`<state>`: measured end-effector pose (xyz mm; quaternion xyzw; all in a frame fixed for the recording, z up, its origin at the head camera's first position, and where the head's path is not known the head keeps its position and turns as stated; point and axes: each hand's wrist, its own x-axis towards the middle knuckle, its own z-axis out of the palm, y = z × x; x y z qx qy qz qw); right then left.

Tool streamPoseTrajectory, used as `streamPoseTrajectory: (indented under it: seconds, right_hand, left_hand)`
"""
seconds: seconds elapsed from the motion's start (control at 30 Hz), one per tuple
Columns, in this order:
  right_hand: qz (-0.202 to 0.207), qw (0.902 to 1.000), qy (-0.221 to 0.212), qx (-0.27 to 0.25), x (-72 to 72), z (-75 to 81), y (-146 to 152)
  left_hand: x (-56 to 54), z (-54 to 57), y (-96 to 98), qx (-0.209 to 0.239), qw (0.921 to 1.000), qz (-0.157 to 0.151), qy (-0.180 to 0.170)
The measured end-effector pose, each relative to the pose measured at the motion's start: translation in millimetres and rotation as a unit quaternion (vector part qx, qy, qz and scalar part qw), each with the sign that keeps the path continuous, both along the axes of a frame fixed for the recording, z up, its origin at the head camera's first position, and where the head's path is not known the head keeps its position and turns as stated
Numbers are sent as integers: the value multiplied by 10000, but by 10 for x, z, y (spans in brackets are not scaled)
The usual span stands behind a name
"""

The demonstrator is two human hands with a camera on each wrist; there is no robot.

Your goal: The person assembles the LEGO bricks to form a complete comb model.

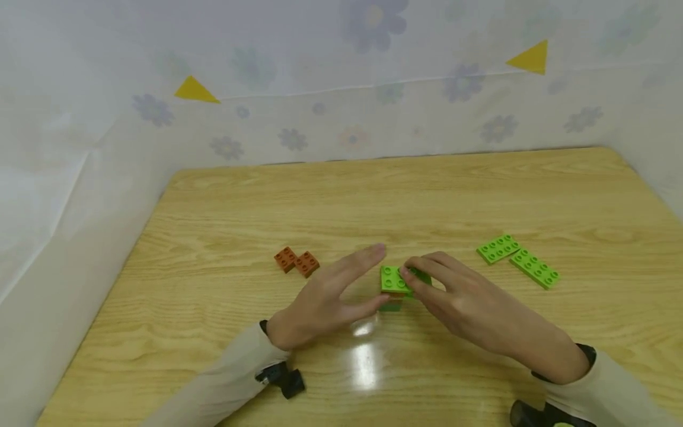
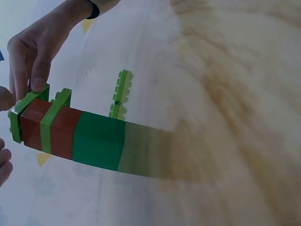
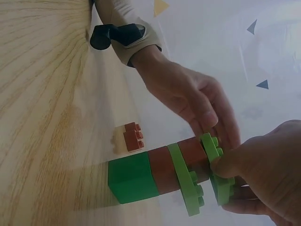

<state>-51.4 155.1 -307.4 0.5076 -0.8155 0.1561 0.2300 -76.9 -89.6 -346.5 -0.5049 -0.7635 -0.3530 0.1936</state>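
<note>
A small tower of toy building bricks stands upright on the table, with a dark green brick (image 3: 133, 178) at its base. Above that come a brown brick (image 2: 65, 133), a light green plate (image 3: 185, 181), a second brown brick (image 2: 35, 122) and a top light green plate (image 1: 392, 280). My right hand (image 1: 469, 296) pinches the top plate at its right side, thumb against it. Beside the tower on the left, my left hand (image 1: 331, 296) has its thumb and fingers spread apart. Whether its thumb touches the tower, I cannot tell.
Two brown bricks (image 1: 306, 264) lie corner to corner on the wooden table (image 1: 240, 207), left of the tower. Over to the right are two light green plates (image 1: 533, 268), end to end. A flower-patterned white cloth (image 1: 320, 130) hangs behind the table.
</note>
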Motion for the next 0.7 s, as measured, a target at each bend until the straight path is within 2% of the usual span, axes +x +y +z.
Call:
streamPoseTrajectory:
  seconds: [0.07, 0.17, 0.27, 0.4, 0.53, 0.7]
  right_hand:
    - [-16, 10000, -7, -16, -2, -5, -2]
    - [-21, 10000, 13, -44, -8, -12, -8]
    - [12, 9999, 31, -103, -15, -10, -9]
    - [100, 9997, -49, -217, -28, -20, -2]
    - [229, 9987, 64, -457, -55, -24, 4]
    - [218, 9982, 15, -567, -43, -62, 41]
  left_hand:
    - [-5, 47, -2, -51, 9972, -228, 709]
    - [-4, 84, 7, -275, 9897, -443, 1334]
    - [-3, 87, 8, -421, 9875, -490, 1441]
    - [1, 65, -15, -507, 9880, -500, 1372]
    - [0, 65, -40, -658, 9868, -444, 1410]
    - [5, 68, -48, -766, 9859, -419, 1426]
